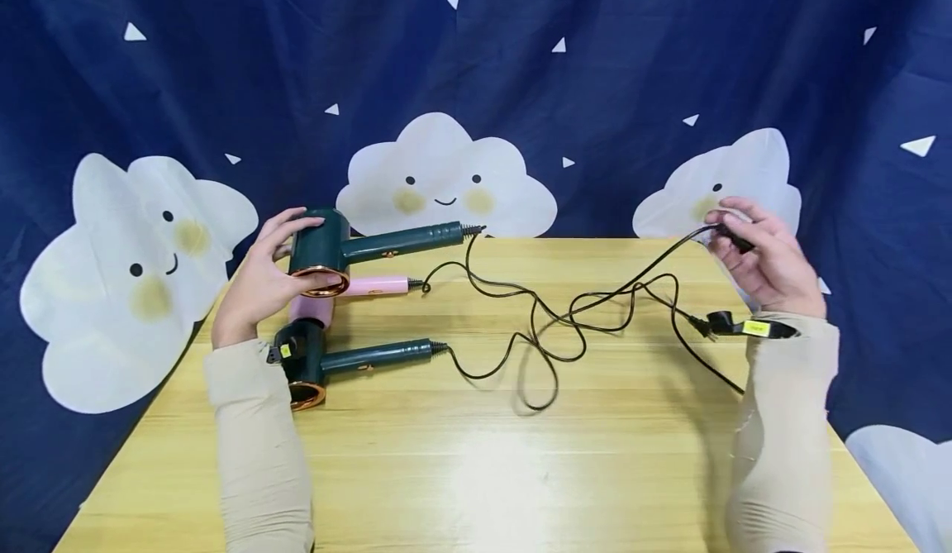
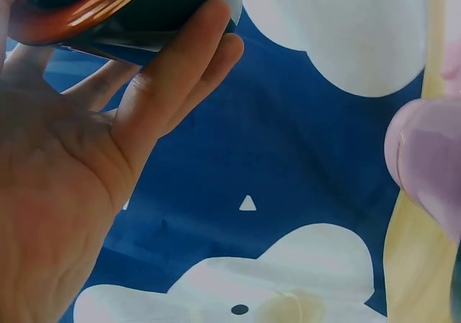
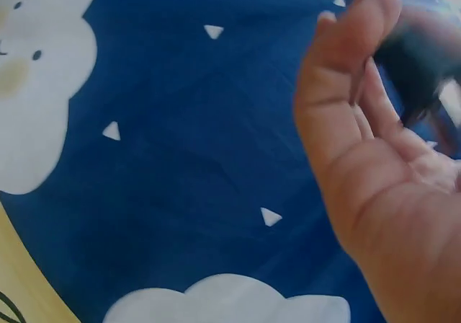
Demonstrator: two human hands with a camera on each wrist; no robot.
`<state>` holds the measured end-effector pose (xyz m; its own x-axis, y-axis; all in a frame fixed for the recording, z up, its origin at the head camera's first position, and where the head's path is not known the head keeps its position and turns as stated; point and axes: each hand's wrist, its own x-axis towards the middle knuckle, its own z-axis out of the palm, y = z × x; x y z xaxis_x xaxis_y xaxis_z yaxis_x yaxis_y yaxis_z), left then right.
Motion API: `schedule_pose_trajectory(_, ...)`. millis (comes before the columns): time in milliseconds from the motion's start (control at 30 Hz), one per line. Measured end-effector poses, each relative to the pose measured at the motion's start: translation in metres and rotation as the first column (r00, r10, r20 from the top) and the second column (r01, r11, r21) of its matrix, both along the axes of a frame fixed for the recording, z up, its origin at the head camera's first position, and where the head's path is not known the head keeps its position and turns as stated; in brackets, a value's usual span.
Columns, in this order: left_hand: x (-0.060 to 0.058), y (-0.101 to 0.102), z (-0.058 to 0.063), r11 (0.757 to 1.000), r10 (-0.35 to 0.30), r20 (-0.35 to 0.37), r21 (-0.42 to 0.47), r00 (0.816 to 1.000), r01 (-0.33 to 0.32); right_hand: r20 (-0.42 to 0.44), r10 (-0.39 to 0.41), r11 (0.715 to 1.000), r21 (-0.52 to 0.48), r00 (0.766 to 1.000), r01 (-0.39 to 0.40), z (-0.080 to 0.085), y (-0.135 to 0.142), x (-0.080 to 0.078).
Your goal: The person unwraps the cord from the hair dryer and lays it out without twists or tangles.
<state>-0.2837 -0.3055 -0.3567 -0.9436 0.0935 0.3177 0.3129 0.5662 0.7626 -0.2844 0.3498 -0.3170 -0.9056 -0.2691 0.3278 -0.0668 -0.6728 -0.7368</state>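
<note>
My left hand (image 1: 260, 288) grips the barrel of a dark green hair dryer (image 1: 320, 239) with a copper rim, fingers over its top and thumb at the rim. Its handle points right, overlapping a pink hair dryer (image 1: 379, 286) behind. In the left wrist view, the held dryer's copper ring (image 2: 94, 13) shows close to the palm. On the right, my right hand (image 1: 773, 264) pinches a black plug (image 1: 735, 239) above the table, its cord (image 1: 662, 255) running left. Blurred dark plug (image 3: 418, 71) lies between thumb and fingers in the right wrist view.
A second dark green hair dryer (image 1: 379, 357) lies nearer on the wooden table (image 1: 416, 470). Black cords (image 1: 550, 321) cross and loop mid-table. Another plug (image 1: 699, 326) is beside the right wrist. A blue cloud-patterned curtain (image 1: 506, 57) hangs behind.
</note>
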Motion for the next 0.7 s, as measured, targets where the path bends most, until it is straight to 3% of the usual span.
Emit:
schedule_pose_trajectory(100, -0.004, -0.005, 0.001, 1.000, 0.000, 0.014, -0.014, 1.000, 0.000, 0.029, -0.010, 0.985, -0.172, 1.000, 0.015, 0.003, 0.013, 0.002)
schedule_pose_trajectory(233, -0.015, -0.012, 0.005, 0.999, -0.001, 0.042, -0.046, 0.999, 0.003, 0.099, -0.087, 0.931, -0.347, 0.991, 0.116, 0.005, 0.026, 0.002)
schedule_pose_trajectory(333, -0.026, -0.016, 0.009, 0.997, -0.005, 0.066, -0.080, 0.998, 0.010, 0.171, -0.176, 0.880, -0.413, 0.969, 0.233, 0.007, 0.031, 0.001)
schedule_pose_trajectory(433, -0.040, -0.017, 0.011, 0.992, -0.009, 0.075, -0.125, 0.997, 0.019, 0.211, -0.246, 0.850, -0.421, 0.946, 0.315, 0.007, 0.032, 0.001)
schedule_pose_trajectory(533, -0.054, -0.016, 0.010, 0.987, -0.029, 0.087, -0.156, 0.996, 0.042, 0.220, -0.262, 0.853, -0.402, 0.940, 0.332, 0.005, 0.030, 0.001)
schedule_pose_trajectory(700, -0.079, -0.012, 0.003, 0.971, -0.057, 0.127, -0.223, 0.990, 0.084, 0.210, -0.238, 0.912, -0.286, 0.948, 0.293, -0.006, 0.022, 0.002)
